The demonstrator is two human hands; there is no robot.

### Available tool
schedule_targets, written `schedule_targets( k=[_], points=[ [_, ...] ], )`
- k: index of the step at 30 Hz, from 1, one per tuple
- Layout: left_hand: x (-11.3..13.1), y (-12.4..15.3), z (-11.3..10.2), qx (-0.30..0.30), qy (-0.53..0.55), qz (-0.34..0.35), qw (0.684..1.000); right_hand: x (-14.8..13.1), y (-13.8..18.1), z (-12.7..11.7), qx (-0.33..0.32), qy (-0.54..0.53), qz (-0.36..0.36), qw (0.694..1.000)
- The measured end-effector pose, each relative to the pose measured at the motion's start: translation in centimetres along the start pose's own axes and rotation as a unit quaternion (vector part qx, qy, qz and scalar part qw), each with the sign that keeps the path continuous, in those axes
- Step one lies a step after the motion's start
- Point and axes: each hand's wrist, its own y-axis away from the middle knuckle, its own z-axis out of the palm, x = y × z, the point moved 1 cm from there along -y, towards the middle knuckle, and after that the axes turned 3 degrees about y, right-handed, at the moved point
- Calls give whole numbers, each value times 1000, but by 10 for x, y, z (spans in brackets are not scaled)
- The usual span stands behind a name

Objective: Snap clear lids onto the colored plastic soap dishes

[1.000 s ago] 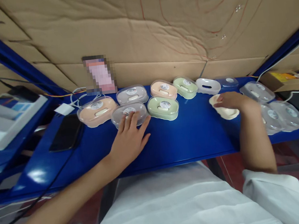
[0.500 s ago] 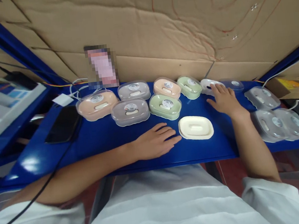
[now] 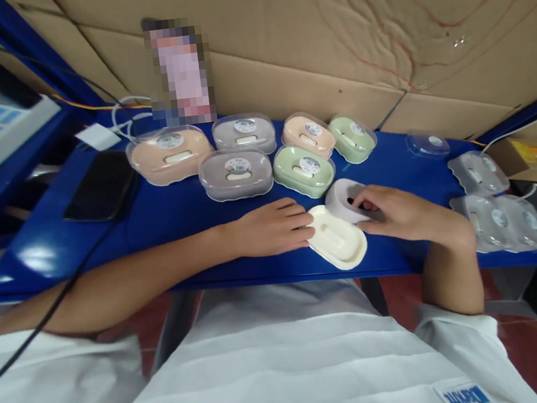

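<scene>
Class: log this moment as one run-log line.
left hand: touching cream tray | right hand: holding white insert, finger in slot | surface: blue shelf

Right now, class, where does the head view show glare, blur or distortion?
Head view: glare patch on the blue shelf at left; a pixelated block against the cardboard; edges bow from the wide lens; the left hand and cream soap tray look slightly soft.

By my left hand (image 3: 271, 227) I see a cream tray (image 3: 337, 244); my right hand (image 3: 390, 212) grips a white insert (image 3: 346, 198); bench (image 3: 177, 215) blue.
</scene>
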Motion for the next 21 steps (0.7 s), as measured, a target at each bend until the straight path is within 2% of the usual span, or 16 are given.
schedule_targets(
  k=[4, 7, 11, 14, 17, 21],
  points=[
    [-1, 9, -5, 62, -9, 18, 998, -38, -6, 9, 6, 8, -87, 996],
    [-3, 15, -7, 103, -1, -5, 995, -58, -12, 20, 45, 33, -149, 987],
    [-10, 16, -6, 52, -14, -21, 998, -65, -19, 32, 95, 67, -180, 977],
    [-16, 14, -3, 34, -7, -2, 999, -65, -22, 39, 100, 97, -181, 974],
    [-18, 13, -1, 21, -14, -12, 1000, -70, -23, 48, 111, 112, -165, 974],
    [-17, 12, -2, 13, -30, -11, 999, -68, -24, 47, 103, 82, -171, 976]
  ],
)
